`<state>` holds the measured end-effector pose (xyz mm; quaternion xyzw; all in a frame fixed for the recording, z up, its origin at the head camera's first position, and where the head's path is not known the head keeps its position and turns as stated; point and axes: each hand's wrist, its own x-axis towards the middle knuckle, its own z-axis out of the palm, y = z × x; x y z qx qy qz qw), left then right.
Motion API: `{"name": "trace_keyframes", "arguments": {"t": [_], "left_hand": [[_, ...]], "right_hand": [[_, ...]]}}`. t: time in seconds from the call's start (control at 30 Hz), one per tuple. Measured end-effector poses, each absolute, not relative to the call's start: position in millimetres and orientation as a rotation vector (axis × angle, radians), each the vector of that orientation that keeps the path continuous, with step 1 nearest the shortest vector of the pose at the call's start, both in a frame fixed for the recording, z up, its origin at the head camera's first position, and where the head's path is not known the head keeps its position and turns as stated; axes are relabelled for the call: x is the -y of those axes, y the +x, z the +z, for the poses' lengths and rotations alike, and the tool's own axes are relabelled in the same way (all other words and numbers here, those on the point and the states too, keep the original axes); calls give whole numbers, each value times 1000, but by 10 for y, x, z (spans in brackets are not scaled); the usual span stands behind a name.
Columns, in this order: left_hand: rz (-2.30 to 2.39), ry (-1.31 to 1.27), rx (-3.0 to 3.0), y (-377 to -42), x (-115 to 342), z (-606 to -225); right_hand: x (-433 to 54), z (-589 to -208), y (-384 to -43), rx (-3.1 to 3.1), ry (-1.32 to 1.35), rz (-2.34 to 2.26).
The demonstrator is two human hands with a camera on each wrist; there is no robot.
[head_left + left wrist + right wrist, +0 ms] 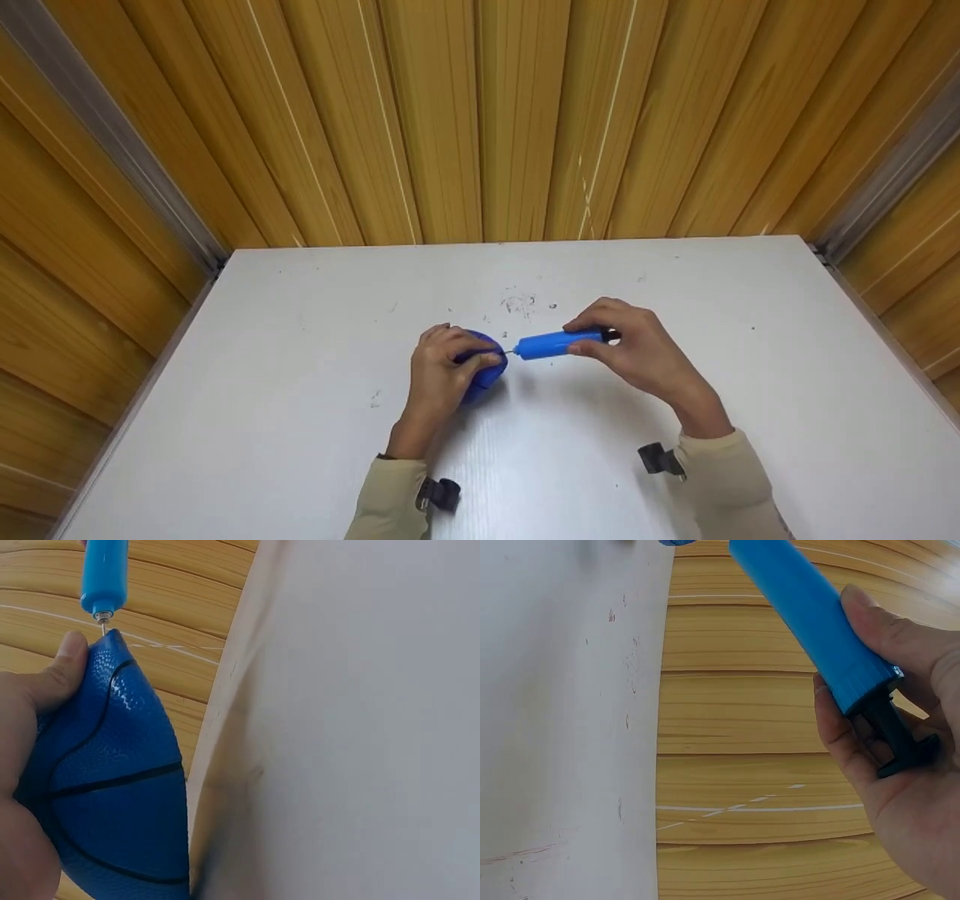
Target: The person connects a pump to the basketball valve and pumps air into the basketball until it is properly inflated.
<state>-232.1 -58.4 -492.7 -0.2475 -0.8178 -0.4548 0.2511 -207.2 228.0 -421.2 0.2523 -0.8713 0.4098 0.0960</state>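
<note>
My left hand (444, 367) grips a deflated blue ball (124, 742) with black seam lines, folded to a point at its upper end. In my right hand (637, 349) is a blue hand pump (551, 344), held round its barrel between thumb and fingers. The pump's black T-shaped handle (900, 736) sits close to the palm in the right wrist view. A thin metal needle (103, 628) runs from the pump's nozzle to the tip of the ball, and its end is hidden there. Part of the ball is covered by my left hand in the head view.
Both hands work over a white table (262, 420) with dark scuff marks near its middle. Yellow wood-patterned panels (517, 120) rise behind it and at both sides. A black wrist mount (441, 495) is strapped at the left sleeve, another (660, 458) at the right.
</note>
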Motion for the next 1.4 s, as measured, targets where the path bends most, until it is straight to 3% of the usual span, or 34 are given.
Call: {"name": "trace_keyframes", "arguments": {"t": [0.47,1.4], "left_hand": [[-888,-627,2553,-2257,692,-4781],[-1133,-668,2137,-2308,593,-5031]], "right_hand": [[-2251,-4220,-2082,2528,743,1284],[-2174,-4182,-2060,2564,722,1182]]}}
